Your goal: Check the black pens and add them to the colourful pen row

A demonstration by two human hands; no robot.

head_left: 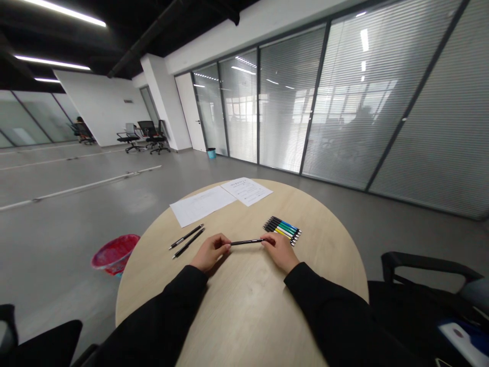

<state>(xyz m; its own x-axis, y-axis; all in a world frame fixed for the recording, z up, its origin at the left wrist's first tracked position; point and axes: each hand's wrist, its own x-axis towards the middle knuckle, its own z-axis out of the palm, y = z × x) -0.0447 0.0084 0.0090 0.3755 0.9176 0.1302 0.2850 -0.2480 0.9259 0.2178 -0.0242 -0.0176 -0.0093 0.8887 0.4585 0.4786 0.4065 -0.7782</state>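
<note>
A black pen lies level between my two hands over the middle of the table. My left hand pinches its left end between thumb and fingers. The other end is in the closed fingertips of my right hand. Just beyond my right hand is a row of several pens side by side, with black, blue, green, yellow and white barrels. To the left of my left hand, two dark pens rest roughly parallel, a small gap between them.
Two printed paper sheets lie at the far side of the round wooden table. A red plastic-lined bin stands on the floor at left. Black chairs flank the table, one with an armrest at right.
</note>
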